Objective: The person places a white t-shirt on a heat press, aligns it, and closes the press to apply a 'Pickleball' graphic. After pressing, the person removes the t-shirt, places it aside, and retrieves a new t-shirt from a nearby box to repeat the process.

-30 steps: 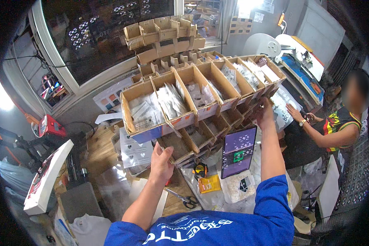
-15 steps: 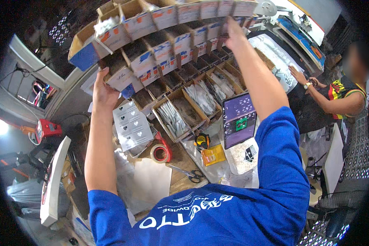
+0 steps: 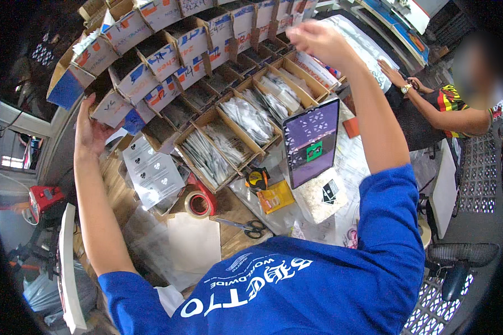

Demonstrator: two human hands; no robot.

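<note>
My left hand (image 3: 94, 131) grips the lower left end of a tiered cardboard sorter (image 3: 156, 75), whose compartments have marked fronts. My right hand (image 3: 313, 40) is raised at the sorter's upper right, fingers loosely bent and apart, with nothing visible in it. Below, a lower row of cardboard bins (image 3: 180, 148) holds several bundles of small packets (image 3: 246, 117). A tablet (image 3: 310, 139) stands upright before them, beside a white printed sheet of paper on the table and a yellow pouch (image 3: 275, 195). A sheet of heart stickers (image 3: 153, 173) lies beneath my left hand.
A person (image 3: 447, 111) at the right rests hands on a printed sheet beside a press (image 3: 402, 28). The table holds scissors (image 3: 254, 229), tape rolls (image 3: 197, 204) and a tape measure (image 3: 257, 178). A fan (image 3: 461, 257) stands lower right, a red machine (image 3: 44, 200) left.
The sorter has risen and shifted back and left with my left hand, uncovering the lower bins. My right hand has moved up and has come away from the cardboard.
</note>
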